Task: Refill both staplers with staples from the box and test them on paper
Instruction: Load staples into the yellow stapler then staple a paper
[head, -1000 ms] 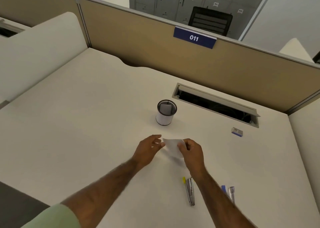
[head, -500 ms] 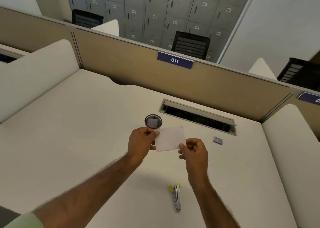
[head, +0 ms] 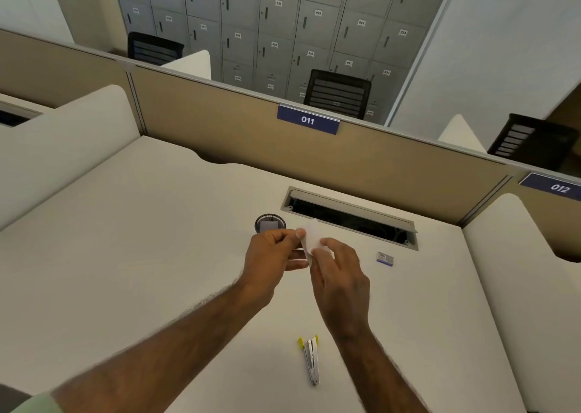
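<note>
Both hands pinched a small white paper slip (head: 309, 238) above the desk (head: 125, 271): the left hand (head: 273, 260) at its left edge, the right hand (head: 341, 276) over its lower right. Half a second earlier the slip faced the camera flat; now it was turned edge-on. A yellow-tipped stapler (head: 311, 360) lay near the front edge, the staple box (head: 385, 258) to the right, the mesh cup (head: 269, 222) just behind the hands, with bare desk to the left.

A blue sign (head: 308, 119) on the partition (head: 220, 129) reads "011"; a second blue sign (head: 558, 187) to the right reads "012". The lockers (head: 283, 19) behind carry small number tags, seemingly "021", "022", "023", "024"; the others are too blurred to read.
</note>
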A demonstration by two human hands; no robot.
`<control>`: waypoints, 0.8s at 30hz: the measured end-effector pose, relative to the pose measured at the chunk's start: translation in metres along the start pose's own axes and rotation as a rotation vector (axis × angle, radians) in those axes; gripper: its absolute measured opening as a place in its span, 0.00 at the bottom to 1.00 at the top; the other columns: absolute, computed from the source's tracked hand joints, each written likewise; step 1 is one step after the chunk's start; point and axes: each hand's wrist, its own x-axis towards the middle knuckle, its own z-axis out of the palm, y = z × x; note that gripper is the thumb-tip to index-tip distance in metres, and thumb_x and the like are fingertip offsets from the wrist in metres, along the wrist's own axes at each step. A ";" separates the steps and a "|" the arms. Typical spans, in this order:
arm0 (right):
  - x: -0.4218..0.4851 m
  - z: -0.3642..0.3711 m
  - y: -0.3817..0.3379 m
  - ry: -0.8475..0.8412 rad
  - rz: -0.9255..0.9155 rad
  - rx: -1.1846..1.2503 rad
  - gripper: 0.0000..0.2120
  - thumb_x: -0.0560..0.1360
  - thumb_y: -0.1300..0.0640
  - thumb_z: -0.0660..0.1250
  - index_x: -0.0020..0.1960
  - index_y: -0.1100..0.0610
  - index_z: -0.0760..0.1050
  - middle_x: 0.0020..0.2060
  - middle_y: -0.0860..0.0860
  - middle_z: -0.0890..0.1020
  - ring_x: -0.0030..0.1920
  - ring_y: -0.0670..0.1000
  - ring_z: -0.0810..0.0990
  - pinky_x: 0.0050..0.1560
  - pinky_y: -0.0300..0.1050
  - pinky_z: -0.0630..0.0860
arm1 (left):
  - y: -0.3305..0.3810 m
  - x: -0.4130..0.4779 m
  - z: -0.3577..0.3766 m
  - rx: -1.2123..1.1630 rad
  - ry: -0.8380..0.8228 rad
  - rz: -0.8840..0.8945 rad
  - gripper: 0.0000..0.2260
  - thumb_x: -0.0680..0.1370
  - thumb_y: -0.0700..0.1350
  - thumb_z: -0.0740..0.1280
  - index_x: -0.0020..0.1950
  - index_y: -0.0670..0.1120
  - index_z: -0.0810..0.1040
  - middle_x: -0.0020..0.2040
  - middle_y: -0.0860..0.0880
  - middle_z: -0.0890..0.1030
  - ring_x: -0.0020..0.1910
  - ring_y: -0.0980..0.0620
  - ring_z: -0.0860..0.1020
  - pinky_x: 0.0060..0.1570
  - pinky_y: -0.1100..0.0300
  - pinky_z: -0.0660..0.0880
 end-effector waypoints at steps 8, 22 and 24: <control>-0.002 -0.003 0.002 -0.097 -0.056 0.081 0.16 0.77 0.46 0.64 0.54 0.57 0.80 0.57 0.56 0.82 0.56 0.54 0.81 0.52 0.44 0.80 | 0.000 0.001 -0.006 0.147 0.063 0.080 0.11 0.78 0.48 0.70 0.55 0.43 0.83 0.50 0.47 0.86 0.42 0.49 0.87 0.43 0.57 0.84; 0.021 -0.021 0.002 -0.379 0.848 1.053 0.01 0.76 0.53 0.70 0.47 0.49 0.78 0.45 0.47 0.83 0.48 0.53 0.82 0.50 0.43 0.81 | 0.004 -0.005 -0.014 0.288 -0.030 0.162 0.03 0.78 0.47 0.70 0.47 0.50 0.84 0.41 0.54 0.86 0.35 0.56 0.84 0.36 0.65 0.81; 0.021 -0.023 0.002 -0.389 0.849 1.056 0.02 0.75 0.53 0.70 0.47 0.50 0.78 0.45 0.49 0.83 0.48 0.54 0.82 0.50 0.43 0.81 | 0.003 -0.005 -0.013 0.310 -0.026 0.171 0.06 0.79 0.47 0.69 0.49 0.47 0.84 0.41 0.52 0.86 0.35 0.56 0.84 0.36 0.65 0.81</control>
